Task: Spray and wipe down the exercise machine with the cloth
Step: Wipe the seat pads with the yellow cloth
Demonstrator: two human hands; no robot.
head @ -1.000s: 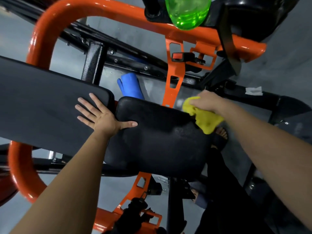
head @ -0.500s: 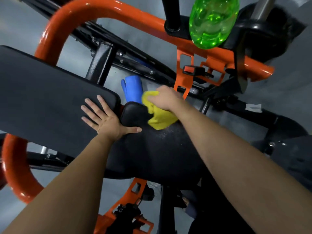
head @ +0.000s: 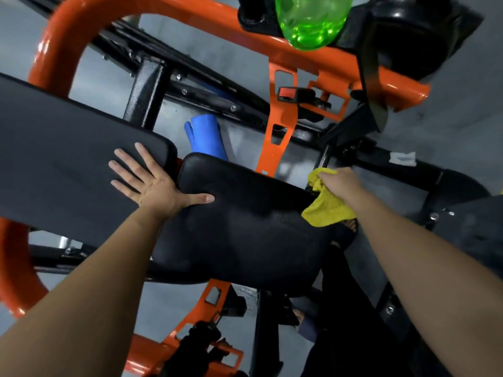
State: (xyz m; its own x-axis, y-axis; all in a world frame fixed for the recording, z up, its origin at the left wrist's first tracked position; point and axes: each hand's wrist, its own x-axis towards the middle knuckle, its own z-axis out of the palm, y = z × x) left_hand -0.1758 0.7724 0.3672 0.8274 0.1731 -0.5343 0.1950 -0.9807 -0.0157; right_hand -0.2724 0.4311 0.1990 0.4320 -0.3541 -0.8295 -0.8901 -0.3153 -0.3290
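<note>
Yellow terry cloth (head: pixel 326 213), bunched in the gripping right hand (head: pixel 340 183), hangs off the black padded seat (head: pixel 245 227) and may snag below; left hand (head: pixel 152 183) lies flat, open.

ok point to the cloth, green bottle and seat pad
cloth (head: pixel 325 212), head view, lower hanging fold
green bottle (head: pixel 310 21), head view, rounded body
seat pad (head: pixel 245 227), head view, top surface

My left hand (head: pixel 152 183) lies flat, fingers (head: pixel 128 161) on the long pad (head: pixel 68 148) at left, thumb on the seat (head: pixel 245 227) just right of it. My right hand (head: pixel 340 183) grips the cloth (head: pixel 326 210) at the seat's right edge. Behind, a bottle (head: pixel 310 20) is by the frame's (head: pixel 190 12) far bar.
</note>
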